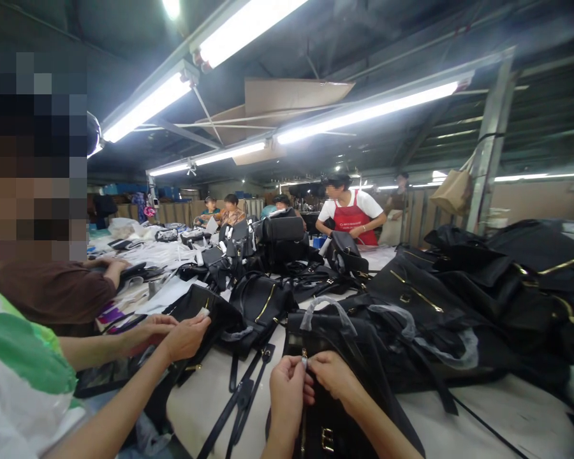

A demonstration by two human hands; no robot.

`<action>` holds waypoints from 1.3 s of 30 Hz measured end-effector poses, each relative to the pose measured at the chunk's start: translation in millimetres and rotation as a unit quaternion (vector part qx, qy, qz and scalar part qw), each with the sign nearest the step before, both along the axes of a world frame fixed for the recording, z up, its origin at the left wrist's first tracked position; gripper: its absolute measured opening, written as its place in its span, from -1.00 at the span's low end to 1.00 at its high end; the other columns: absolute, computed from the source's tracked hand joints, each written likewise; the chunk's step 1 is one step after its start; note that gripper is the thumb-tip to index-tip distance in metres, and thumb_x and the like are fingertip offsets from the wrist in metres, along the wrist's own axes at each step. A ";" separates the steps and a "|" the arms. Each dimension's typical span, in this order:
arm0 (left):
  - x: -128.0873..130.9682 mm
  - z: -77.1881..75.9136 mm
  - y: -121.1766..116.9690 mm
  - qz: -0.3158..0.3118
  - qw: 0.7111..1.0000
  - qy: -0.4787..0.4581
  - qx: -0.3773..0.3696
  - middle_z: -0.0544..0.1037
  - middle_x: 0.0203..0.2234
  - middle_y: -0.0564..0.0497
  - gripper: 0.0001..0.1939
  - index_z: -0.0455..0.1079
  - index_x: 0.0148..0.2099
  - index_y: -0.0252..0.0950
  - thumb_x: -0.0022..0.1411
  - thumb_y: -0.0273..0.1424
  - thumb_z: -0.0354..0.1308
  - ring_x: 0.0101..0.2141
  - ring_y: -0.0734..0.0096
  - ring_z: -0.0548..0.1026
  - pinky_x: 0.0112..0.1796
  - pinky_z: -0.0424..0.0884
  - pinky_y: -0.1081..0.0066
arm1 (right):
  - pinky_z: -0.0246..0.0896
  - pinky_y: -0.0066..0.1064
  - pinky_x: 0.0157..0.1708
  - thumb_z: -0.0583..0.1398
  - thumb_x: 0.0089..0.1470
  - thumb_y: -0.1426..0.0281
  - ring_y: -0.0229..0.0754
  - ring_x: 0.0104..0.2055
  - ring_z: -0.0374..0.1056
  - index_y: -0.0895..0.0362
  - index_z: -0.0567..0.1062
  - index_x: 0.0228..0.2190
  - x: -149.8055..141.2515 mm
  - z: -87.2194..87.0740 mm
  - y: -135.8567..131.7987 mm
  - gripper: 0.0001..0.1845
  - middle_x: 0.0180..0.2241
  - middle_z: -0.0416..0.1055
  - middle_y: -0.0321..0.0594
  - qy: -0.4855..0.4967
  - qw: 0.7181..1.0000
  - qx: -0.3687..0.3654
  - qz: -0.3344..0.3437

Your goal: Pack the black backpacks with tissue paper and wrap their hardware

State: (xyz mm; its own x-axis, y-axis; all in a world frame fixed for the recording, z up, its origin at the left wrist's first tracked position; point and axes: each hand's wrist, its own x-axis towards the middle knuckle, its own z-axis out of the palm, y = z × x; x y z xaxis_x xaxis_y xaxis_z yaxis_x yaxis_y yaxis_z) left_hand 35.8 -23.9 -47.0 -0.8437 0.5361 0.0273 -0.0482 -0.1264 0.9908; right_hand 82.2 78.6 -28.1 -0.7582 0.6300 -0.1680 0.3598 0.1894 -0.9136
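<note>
A black backpack point(358, 357) with gold hardware lies in front of me on the white table. My left hand point(287, 390) is closed in a pinch at the gold zipper pull point(305, 354) on its front. From the other side, my right hand point(333, 377) pinches at the same spot, its fingertips close to those of the left. Something small and pale shows between the fingers, perhaps a bit of wrapping around the pull. Clear plastic covers the bag's top handle point(330, 307). Lower on the front sits a gold buckle point(327, 440).
On my left, a co-worker's hands point(186, 336) work at another black bag point(205, 312). Loose black straps point(242, 398) lie between us. More black bags point(440, 306) are piled to the right and beyond. Across the table stands a person in a red apron point(351, 220).
</note>
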 end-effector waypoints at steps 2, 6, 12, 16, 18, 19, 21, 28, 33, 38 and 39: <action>3.7 0.5 -0.6 0.005 1.000 0.029 -0.002 0.42 -0.64 0.07 -0.61 0.37 -0.27 -0.36 0.08 -0.09 0.11 -0.68 0.54 0.33 -0.68 0.22 0.56 | -0.19 -0.51 -0.67 0.13 -0.03 0.40 -0.40 -0.74 -0.04 0.16 0.41 -0.66 0.7 -3.5 -5.0 -0.77 -0.82 0.11 -0.48 0.034 0.999 -0.014 -0.015; 9.4 2.3 -1.7 0.016 0.995 0.096 -0.026 0.43 -0.63 0.09 -0.68 0.34 -0.21 -0.33 0.19 -0.16 0.03 -0.67 0.51 0.36 -0.67 0.24 0.56 | -0.11 -0.58 -0.63 0.17 -0.04 0.45 -0.41 -0.65 0.09 0.17 0.40 -0.66 5.0 -6.9 -12.9 -0.79 -0.76 0.21 -0.45 0.102 0.992 -0.066 -0.037; 13.0 -6.1 -1.4 0.060 0.993 0.100 -0.028 0.41 -0.61 0.13 -0.60 0.14 -0.03 -0.26 0.20 -0.13 0.05 -0.63 0.41 0.42 -0.64 0.28 0.51 | -0.46 -0.61 -0.78 0.06 0.05 0.48 -0.48 -0.80 -0.32 0.12 0.18 -0.73 8.4 3.9 -6.0 -0.64 -0.82 -0.12 -0.58 0.076 0.946 -0.313 0.036; 10.4 -15.4 -0.1 0.059 0.997 0.047 0.017 0.41 -0.62 0.14 -0.54 0.09 -0.10 -0.23 0.10 -0.08 0.14 -0.59 0.39 0.43 -0.60 0.27 0.50 | -0.42 -0.69 -0.79 -0.01 0.15 0.52 -0.50 -0.79 -0.37 0.16 0.28 -0.62 11.4 10.3 -0.6 -0.69 -0.79 -0.19 -0.63 0.110 0.873 -0.463 0.106; 9.4 -16.0 -0.5 0.055 0.998 0.021 0.029 0.39 -0.63 0.16 -0.55 0.08 -0.14 -0.23 0.08 -0.09 0.16 -0.62 0.43 0.38 -0.62 0.25 0.51 | -0.44 -0.71 -0.79 -0.03 0.21 0.50 -0.51 -0.79 -0.39 0.18 0.30 -0.58 13.9 10.6 -1.4 -0.67 -0.79 -0.22 -0.64 0.138 0.842 -0.506 0.122; 9.6 -15.0 -1.3 0.055 0.998 0.026 0.032 0.38 -0.64 0.16 -0.58 0.09 -0.15 -0.22 0.09 -0.10 0.15 -0.64 0.44 0.37 -0.62 0.23 0.51 | -0.45 -0.71 -0.79 -0.03 0.23 0.49 -0.51 -0.80 -0.40 0.18 0.29 -0.59 15.2 10.2 -2.2 -0.65 -0.80 -0.23 -0.65 0.148 0.830 -0.523 0.127; 11.5 -11.1 -4.0 0.062 0.995 0.074 0.025 0.36 -0.64 0.16 -0.68 0.15 -0.16 -0.23 0.15 -0.16 0.10 -0.63 0.43 0.36 -0.61 0.23 0.50 | -0.47 -0.72 -0.78 -0.02 0.26 0.45 -0.52 -0.80 -0.38 0.19 0.30 -0.58 17.8 9.2 -3.7 -0.63 -0.82 -0.22 -0.64 0.161 0.811 -0.547 0.134; 19.2 1.6 -10.7 0.049 0.979 0.195 -0.004 0.57 -0.41 -0.07 -0.75 0.41 -0.35 -0.27 0.23 -0.29 -0.04 -0.34 0.25 0.51 -0.26 0.40 0.34 | -0.45 -0.70 -0.79 0.09 0.24 0.19 -0.53 -0.82 -0.27 0.18 0.37 -0.51 17.9 3.7 -9.0 -0.62 -0.83 -0.07 -0.61 0.167 0.820 -0.539 0.101; 9.2 -2.2 -13.4 -0.059 0.995 0.086 0.005 0.55 -0.48 -0.04 -0.68 0.45 -0.28 -0.30 0.09 -0.14 0.12 -0.44 0.26 0.51 -0.40 0.41 0.35 | -0.31 -0.67 -0.80 0.15 0.18 0.31 -0.49 -0.84 -0.15 0.13 0.28 -0.62 8.0 -6.8 -18.4 -0.64 -0.87 -0.09 -0.60 0.160 0.876 -0.453 0.045; -21.5 -1.7 -41.4 -0.047 0.991 0.126 -0.012 0.55 -0.39 -0.05 -0.53 0.41 -0.17 -0.27 -0.04 -0.05 0.25 -0.32 0.22 0.53 -0.34 0.43 0.36 | -0.31 -0.68 -0.83 0.23 0.08 0.21 -0.50 -0.85 -0.06 0.15 0.35 -0.62 20.8 9.8 -21.2 -0.63 -0.84 0.15 -0.47 0.109 0.932 -0.344 0.042; -30.0 -0.3 -49.1 0.003 0.989 0.142 -0.033 0.56 -0.36 -0.06 -0.52 0.41 -0.17 -0.26 -0.04 -0.04 0.25 -0.29 0.19 0.54 -0.31 0.44 0.34 | -0.26 -0.67 -0.84 0.25 0.04 0.22 -0.47 -0.83 0.02 0.16 0.38 -0.60 25.6 19.8 -20.5 -0.67 -0.80 0.26 -0.39 0.108 0.947 -0.295 0.061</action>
